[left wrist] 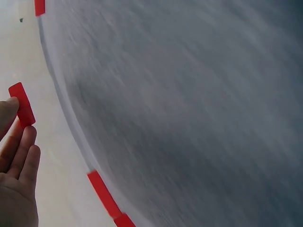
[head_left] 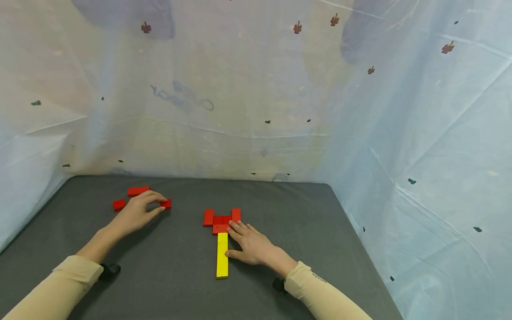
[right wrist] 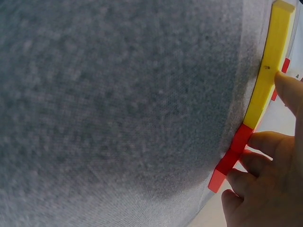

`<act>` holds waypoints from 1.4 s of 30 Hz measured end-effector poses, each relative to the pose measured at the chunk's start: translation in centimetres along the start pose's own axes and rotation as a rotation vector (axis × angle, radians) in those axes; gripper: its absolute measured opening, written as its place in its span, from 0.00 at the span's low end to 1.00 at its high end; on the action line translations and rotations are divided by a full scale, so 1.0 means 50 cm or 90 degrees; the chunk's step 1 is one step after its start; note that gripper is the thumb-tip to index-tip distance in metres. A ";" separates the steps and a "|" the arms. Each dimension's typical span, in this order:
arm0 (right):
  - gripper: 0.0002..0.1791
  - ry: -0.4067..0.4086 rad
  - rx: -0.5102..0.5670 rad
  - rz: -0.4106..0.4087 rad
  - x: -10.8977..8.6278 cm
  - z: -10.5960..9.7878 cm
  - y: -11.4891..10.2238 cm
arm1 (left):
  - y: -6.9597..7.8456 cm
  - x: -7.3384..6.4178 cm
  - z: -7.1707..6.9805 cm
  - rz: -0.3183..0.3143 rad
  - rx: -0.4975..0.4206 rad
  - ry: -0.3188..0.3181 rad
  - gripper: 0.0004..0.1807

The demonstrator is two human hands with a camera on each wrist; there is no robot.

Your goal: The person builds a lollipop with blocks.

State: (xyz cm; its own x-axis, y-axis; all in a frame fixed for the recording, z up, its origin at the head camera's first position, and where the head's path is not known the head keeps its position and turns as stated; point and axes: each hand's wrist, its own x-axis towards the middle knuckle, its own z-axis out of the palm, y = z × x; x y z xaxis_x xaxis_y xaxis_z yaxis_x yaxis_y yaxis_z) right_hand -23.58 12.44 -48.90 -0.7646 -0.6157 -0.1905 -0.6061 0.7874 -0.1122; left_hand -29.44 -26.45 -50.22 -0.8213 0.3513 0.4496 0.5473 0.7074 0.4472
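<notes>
At the left of the head view, my left hand (head_left: 137, 213) pinches a small red block (head_left: 167, 204) between thumb and fingertips; the left wrist view shows this red block (left wrist: 22, 105) tilted in the grip. My right hand (head_left: 253, 245) lies spread beside an arrangement on the table. Its fingertips touch the red blocks (head_left: 219, 230) of that arrangement, and its thumb is against the yellow strip (head_left: 222, 260) below them. In the right wrist view the yellow block (right wrist: 269, 64) lines up end to end with the red ones. Two upright red blocks, one being the left block (head_left: 208, 217), flank the top.
Two loose red blocks lie near my left hand: a longer one (head_left: 138, 191) behind it and a short one (head_left: 118, 205) to its left. The dark grey table (head_left: 180, 275) is bordered by a pale plastic sheet (head_left: 224, 146) behind and at the sides.
</notes>
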 end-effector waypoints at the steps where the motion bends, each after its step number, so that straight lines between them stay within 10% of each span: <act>1: 0.44 -0.001 0.000 0.000 0.000 0.000 0.000 | 0.004 0.005 0.006 0.000 -0.005 -0.003 0.14; 42: 0.43 -0.003 -0.001 0.010 0.003 -0.003 -0.003 | 0.137 0.137 0.172 0.034 -0.095 -0.116 0.14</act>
State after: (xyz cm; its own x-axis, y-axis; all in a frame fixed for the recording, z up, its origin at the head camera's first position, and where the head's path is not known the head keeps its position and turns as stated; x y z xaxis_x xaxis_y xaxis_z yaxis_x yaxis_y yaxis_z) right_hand -23.63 12.23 -48.79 -0.7733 -0.6026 -0.1969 -0.5940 0.7973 -0.1072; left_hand -32.71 -13.91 -50.75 -0.7982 0.5004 0.3352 0.5979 0.5907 0.5419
